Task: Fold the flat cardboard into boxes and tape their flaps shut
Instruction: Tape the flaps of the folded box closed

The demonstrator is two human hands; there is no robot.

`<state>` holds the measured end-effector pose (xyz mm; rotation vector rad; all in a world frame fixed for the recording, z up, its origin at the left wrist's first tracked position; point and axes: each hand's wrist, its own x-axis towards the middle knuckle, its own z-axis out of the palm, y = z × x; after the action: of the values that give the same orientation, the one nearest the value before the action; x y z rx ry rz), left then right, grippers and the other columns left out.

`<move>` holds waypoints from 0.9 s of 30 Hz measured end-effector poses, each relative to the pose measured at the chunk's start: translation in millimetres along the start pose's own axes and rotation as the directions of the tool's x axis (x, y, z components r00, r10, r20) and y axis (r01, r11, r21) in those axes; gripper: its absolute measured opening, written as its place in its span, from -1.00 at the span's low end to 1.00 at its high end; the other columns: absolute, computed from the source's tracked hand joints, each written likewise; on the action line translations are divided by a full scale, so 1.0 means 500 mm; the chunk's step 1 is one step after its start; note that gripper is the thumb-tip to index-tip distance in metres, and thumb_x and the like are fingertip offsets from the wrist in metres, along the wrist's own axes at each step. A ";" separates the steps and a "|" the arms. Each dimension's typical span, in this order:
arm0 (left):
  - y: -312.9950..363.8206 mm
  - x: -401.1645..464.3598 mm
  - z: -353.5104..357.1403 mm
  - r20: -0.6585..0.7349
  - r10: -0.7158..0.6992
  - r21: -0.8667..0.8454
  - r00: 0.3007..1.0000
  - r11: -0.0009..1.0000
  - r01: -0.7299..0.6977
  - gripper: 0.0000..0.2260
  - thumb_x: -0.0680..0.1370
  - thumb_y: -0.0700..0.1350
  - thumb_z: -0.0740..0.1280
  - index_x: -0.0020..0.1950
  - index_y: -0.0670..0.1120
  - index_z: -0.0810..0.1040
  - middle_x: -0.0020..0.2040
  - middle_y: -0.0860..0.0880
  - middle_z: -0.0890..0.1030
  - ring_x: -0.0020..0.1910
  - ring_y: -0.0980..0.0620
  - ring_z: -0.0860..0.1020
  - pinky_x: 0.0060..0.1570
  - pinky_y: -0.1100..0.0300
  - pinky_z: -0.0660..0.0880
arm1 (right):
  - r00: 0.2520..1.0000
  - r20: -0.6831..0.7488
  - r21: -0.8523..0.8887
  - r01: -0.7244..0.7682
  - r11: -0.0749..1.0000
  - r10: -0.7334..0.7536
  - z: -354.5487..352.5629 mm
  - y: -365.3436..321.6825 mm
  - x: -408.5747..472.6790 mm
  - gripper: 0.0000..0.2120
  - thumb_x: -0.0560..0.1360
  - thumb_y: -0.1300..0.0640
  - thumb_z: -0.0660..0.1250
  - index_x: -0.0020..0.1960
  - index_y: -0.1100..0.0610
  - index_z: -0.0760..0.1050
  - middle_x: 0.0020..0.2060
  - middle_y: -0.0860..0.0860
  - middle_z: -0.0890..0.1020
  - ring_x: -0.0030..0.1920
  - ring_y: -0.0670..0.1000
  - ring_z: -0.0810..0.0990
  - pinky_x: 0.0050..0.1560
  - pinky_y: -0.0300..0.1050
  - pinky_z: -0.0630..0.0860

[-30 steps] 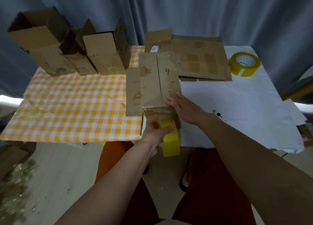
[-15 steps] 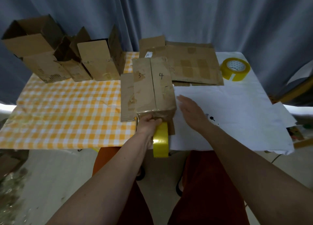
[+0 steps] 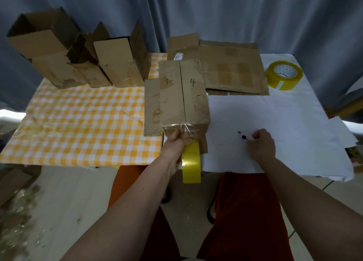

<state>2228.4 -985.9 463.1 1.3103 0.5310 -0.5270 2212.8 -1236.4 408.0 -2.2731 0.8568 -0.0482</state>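
A cardboard box (image 3: 184,97) with flaps marked 3 and 4 lies at the table's front middle. Clear tape runs from its near end down to a yellow tape roll (image 3: 191,163), which my left hand (image 3: 175,144) grips just off the table edge. To the right, my right hand (image 3: 260,144) curls over a small white cutter with a black dot (image 3: 244,136) on the white sheet; its fingers pinch the cutter's end. Flat cardboard sheets (image 3: 233,72) lie behind the box.
Three open folded boxes (image 3: 117,64) stand at the back left on the yellow checked cloth (image 3: 78,123). A second yellow tape roll (image 3: 283,75) sits at the back right on the white sheet (image 3: 284,119). Grey curtain behind; floor and my knees below.
My right hand left the box's near end and moved right onto the small cutter. My left hand kept the tape roll at the box's near edge, with tape now stretched to it.
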 end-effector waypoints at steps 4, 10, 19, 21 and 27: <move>-0.002 0.003 0.003 -0.038 -0.023 -0.035 0.999 0.999 0.022 -0.40 0.52 -0.30 0.35 0.51 0.00 0.28 0.15 -0.11 0.62 -0.24 0.01 0.64 -0.38 0.22 0.55 | 0.975 -0.107 0.173 0.210 0.962 -0.194 -0.006 -0.039 -0.033 -0.90 0.52 0.22 0.32 0.00 0.24 0.48 -0.09 0.16 0.60 -0.14 0.08 0.52 -0.18 -0.11 0.38; 0.000 0.007 0.007 -0.060 -0.040 -0.079 0.997 0.996 0.035 -0.43 0.49 -0.30 0.37 0.48 -0.04 0.33 0.04 -0.17 0.64 -0.23 -0.03 0.68 -0.30 0.14 0.60 | 0.650 -0.010 0.156 0.752 0.641 -0.760 0.012 -0.185 -0.115 -0.83 0.51 0.31 0.30 0.08 0.22 0.57 -0.07 0.04 0.55 -0.05 -0.05 0.49 -0.04 -0.35 0.40; 0.008 0.018 0.016 -0.213 -0.054 -0.159 0.976 0.987 0.020 -0.61 0.42 -0.41 0.42 0.23 -0.22 0.54 0.11 -0.26 0.62 0.05 -0.23 0.61 0.11 -0.13 0.55 | 0.483 0.247 -0.106 0.875 0.472 -0.840 0.060 -0.237 -0.133 -0.78 0.51 0.32 0.28 0.14 0.26 0.56 -0.03 0.21 0.54 -0.03 0.16 0.50 -0.12 -0.10 0.39; 0.009 0.019 0.015 -0.219 -0.057 -0.104 0.974 0.994 0.035 -0.56 0.44 -0.37 0.42 0.31 -0.19 0.50 0.16 -0.26 0.60 0.12 -0.24 0.59 0.16 -0.12 0.53 | 0.459 0.305 -0.176 0.888 0.425 -0.834 0.066 -0.234 -0.130 -0.78 0.52 0.28 0.30 0.15 0.24 0.56 -0.04 0.19 0.53 -0.03 0.14 0.49 -0.14 -0.13 0.36; 0.007 0.025 0.003 -0.242 -0.012 -0.039 0.970 0.999 0.002 -0.53 0.47 -0.34 0.40 0.35 -0.08 0.47 0.15 -0.17 0.62 0.08 -0.15 0.61 0.10 -0.04 0.56 | 0.561 0.181 -0.148 0.828 0.541 -0.808 0.009 -0.140 -0.088 -0.87 0.41 0.42 0.35 -0.06 0.31 0.59 -0.15 0.24 0.55 -0.12 0.21 0.54 -0.23 0.01 0.51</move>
<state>2240.3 -987.4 457.9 1.3444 0.7442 -0.3621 2219.3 -1169.9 457.1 -2.6644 -0.3686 -0.2855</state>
